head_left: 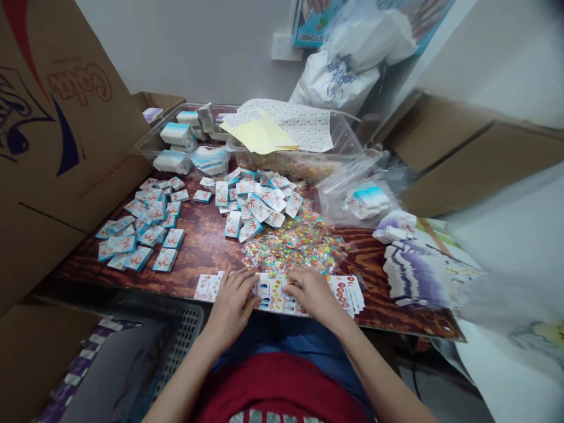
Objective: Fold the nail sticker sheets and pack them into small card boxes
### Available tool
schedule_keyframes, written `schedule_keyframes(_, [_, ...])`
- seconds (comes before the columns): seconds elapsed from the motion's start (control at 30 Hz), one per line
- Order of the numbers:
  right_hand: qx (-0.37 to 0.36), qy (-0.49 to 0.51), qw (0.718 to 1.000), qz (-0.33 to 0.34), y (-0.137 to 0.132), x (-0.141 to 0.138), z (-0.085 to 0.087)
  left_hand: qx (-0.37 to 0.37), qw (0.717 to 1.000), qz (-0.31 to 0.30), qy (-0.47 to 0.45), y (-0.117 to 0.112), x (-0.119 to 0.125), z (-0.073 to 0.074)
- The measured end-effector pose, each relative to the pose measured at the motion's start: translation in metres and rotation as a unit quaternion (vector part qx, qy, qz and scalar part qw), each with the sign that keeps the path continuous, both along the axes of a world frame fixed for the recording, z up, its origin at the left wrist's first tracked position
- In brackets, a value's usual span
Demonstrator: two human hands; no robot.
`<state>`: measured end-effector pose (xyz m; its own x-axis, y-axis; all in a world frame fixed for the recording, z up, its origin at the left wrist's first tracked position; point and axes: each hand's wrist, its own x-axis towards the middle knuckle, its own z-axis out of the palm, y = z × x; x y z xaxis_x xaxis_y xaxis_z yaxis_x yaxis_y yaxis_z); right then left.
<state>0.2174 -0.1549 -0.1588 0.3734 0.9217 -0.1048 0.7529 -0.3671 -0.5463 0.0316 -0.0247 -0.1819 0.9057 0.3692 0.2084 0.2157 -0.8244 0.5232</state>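
Observation:
My left hand [232, 301] and my right hand [311, 292] rest side by side on a row of colourful sticker sheets [275, 294] at the near edge of the brown wooden table [207, 247]. The fingers of both hands are curled down onto the sheets, pressing or pinching them. Just beyond my hands lies a heap of small clear packets of coloured candy [293, 241]. Farther back sits a pile of small blue-and-white hand-print boxes [253, 202]. More of those boxes [141, 232] are spread flat on the table's left.
A large cardboard box flap [57, 129] rises on the left. Clear plastic tubs [185, 144] with white packs stand at the back, with yellow and printed paper sheets [282, 129] lying over them. Stacks of purple-white cards [409, 267] lie right, cardboard boxes [467, 153] behind.

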Motion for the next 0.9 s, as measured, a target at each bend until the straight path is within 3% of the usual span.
schedule_keyframes(0.17, [0.017,-0.064,0.998,0.014,-0.005,-0.010,0.007,-0.017,0.999,0.012,-0.029,-0.004,0.002,0.011])
schedule_keyframes(0.33, [0.056,0.025,0.997,0.050,-0.010,-0.013,0.022,-0.014,0.999,0.002,-0.046,-0.004,0.011,0.038])
schedule_keyframes(0.47, [0.148,0.097,0.984,0.025,-0.013,-0.002,0.050,0.059,0.984,0.093,-0.141,-0.013,0.015,0.062])
schedule_keyframes(0.53, [0.191,0.096,0.977,0.006,-0.015,-0.003,0.063,0.054,0.979,0.116,-0.160,-0.021,0.016,0.068])
schedule_keyframes(0.67, [0.228,0.071,0.970,0.047,-0.018,-0.022,0.074,-0.077,0.989,0.019,-0.124,-0.033,0.018,0.065])
schedule_keyframes(0.77, [0.242,0.032,0.968,0.062,-0.019,-0.038,0.073,-0.203,0.971,-0.049,-0.115,-0.035,0.020,0.063])
schedule_keyframes(0.9, [0.281,-0.032,0.959,-0.011,-0.023,-0.038,0.071,-0.313,0.941,-0.026,-0.127,-0.032,0.017,0.075])
